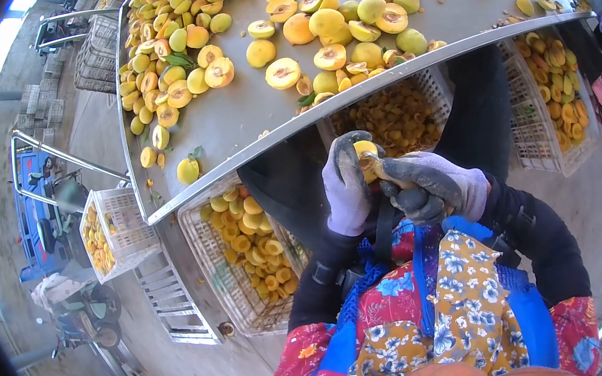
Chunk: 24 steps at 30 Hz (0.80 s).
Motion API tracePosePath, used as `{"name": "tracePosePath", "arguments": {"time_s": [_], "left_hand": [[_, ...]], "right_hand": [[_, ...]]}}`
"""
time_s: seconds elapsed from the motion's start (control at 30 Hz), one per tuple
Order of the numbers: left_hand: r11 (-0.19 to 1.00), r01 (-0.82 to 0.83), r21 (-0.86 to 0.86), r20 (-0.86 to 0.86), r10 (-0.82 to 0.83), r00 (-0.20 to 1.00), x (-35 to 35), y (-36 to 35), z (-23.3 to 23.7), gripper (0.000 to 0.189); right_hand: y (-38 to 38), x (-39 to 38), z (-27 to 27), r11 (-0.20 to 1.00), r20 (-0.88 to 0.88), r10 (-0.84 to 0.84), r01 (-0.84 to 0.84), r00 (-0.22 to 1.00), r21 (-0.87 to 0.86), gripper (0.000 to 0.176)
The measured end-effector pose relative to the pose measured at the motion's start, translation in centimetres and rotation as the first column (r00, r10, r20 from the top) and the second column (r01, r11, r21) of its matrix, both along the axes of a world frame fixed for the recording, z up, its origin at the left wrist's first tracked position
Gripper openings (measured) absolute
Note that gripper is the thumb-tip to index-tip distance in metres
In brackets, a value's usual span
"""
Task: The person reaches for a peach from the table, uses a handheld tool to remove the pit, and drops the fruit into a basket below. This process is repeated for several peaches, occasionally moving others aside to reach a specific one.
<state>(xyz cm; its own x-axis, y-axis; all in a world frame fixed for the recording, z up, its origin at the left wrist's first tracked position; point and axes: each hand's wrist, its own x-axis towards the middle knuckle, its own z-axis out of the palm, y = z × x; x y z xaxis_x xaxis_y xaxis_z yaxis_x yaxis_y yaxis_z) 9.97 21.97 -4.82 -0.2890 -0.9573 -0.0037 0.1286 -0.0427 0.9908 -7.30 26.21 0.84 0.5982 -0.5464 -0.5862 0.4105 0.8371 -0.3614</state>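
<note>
My left hand (pixel 346 188), in a grey-and-lilac glove, is closed around a cut yellow peach (pixel 365 149) in front of my chest. My right hand (pixel 437 185), gloved alike, is curled into a fist right beside it, with its knuckles toward the fruit. Something slim seems to reach from the right fist to the peach's cut face, but the fingers hide what it is. Both hands are below the table's front edge, above my lap. Past that edge, halved peaches (pixel 282 74) and whole ones lie on the metal table (pixel 246 112), some halves showing their stones.
Between my legs stands a crate (pixel 439 92) of peach pieces. Another crate (pixel 193 224) of halves is at the left, and one (pixel 535 137) at the right. Further left are a white crate (pixel 128 217) on a stand, a motorbike (pixel 91 311) and a blue vehicle (pixel 37 213).
</note>
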Motion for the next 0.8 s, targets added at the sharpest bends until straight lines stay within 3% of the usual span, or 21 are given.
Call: {"name": "tracePosePath", "arguments": {"time_s": [0.1,0.13,0.23,0.3,0.33,0.43,0.5,0.53,0.6,0.7,0.77,0.8], "left_hand": [[0.997,0.037,0.070,0.148,-0.047,0.988,0.2,-0.1,-0.6,0.034],[0.997,0.028,0.072,0.220,-0.043,0.975,0.1,-0.1,-0.9,0.034],[0.945,-0.151,-0.292,0.398,0.264,0.879,-1.2,1.3,0.4,0.038],[0.949,-0.150,-0.278,0.330,0.241,0.913,-1.2,1.6,0.0,0.040],[0.950,-0.148,-0.275,0.293,0.229,0.928,-1.2,1.7,-0.3,0.040],[0.982,0.143,0.124,-0.009,-0.143,0.990,-0.4,0.5,-1.3,0.038],[0.947,0.260,0.190,-0.027,-0.260,0.965,-0.4,-0.4,-1.3,0.041],[0.920,0.318,0.229,-0.039,-0.318,0.947,-0.4,-0.4,-1.3,0.042],[0.944,0.327,0.029,0.039,-0.328,0.944,-0.8,-0.2,-0.4,0.044],[0.944,0.274,-0.182,0.115,-0.257,0.960,-1.4,0.0,-0.1,0.053],[0.932,0.210,-0.294,0.109,-0.186,0.977,-2.2,-0.2,0.2,0.055],[0.964,0.176,-0.201,-0.009,-0.182,0.983,-2.8,-0.1,0.1,0.055]], "right_hand": [[0.4,0.3,-0.3,0.998,-0.160,0.029,-0.038,0.987,-0.051,0.037],[0.4,0.3,-0.4,0.998,-0.126,0.026,-0.033,0.992,-0.052,0.037],[0.4,0.0,-0.5,0.999,-0.017,0.034,-0.034,0.999,-0.036,0.036],[0.5,-0.6,-0.7,0.998,0.065,0.064,-0.064,0.996,-0.006,0.035],[0.5,-0.9,-0.9,0.996,0.013,0.076,-0.076,0.997,-0.040,0.035],[0.8,-1.7,-1.3,0.989,-0.116,0.109,-0.120,0.987,-0.092,0.035],[0.7,-2.3,-0.8,0.986,-0.165,0.137,-0.150,0.977,-0.071,0.035],[0.9,-2.8,-1.1,0.992,-0.022,0.130,-0.130,0.991,0.003,0.035],[0.9,-4.0,-2.2,0.980,0.251,0.091,-0.131,0.964,0.147,0.034],[1.3,-4.1,-3.4,0.949,0.601,0.007,-0.195,0.800,0.249,0.035],[1.3,-3.8,-3.7,0.979,0.590,0.015,-0.132,0.807,0.156,0.036],[1.2,-3.7,-3.7,0.989,0.583,0.019,-0.101,0.812,0.108,0.036]]}}
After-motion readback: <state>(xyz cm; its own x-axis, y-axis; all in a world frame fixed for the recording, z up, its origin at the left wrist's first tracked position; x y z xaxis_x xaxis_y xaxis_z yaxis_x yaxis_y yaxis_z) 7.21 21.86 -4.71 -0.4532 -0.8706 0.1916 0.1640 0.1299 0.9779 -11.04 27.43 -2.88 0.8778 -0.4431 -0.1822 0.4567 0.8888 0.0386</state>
